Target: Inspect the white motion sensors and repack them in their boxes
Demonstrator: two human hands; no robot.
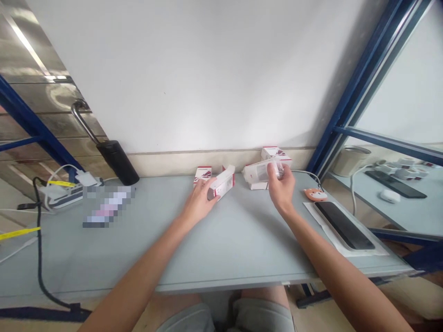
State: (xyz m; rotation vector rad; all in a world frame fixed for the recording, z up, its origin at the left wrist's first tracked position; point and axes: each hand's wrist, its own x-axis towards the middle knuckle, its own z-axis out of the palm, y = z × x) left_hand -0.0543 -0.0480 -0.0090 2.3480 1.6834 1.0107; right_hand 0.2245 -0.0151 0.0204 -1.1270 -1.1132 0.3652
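Observation:
My left hand point(198, 199) is closed around one end of a small white and red carton point(224, 182), which lies tilted on the table with flaps standing up at its far end. To the right, my right hand point(283, 188) grips a pale object in clear plastic wrapping point(256, 171), held above the table; its kind is not clear. Just behind my left hand sits a white and red box point(202, 172). Another printed box point(277, 154) stands behind the wrapped object, which partly hides it and a further white box point(259, 186) below.
On the grey table point(221, 249), a black cylinder with a metal handle point(117, 162) leans at back left. Near it are a power strip point(72, 196) and black cable point(39, 249). At right lie an orange and white mouse point(315, 194) and a dark-topped device point(344, 226).

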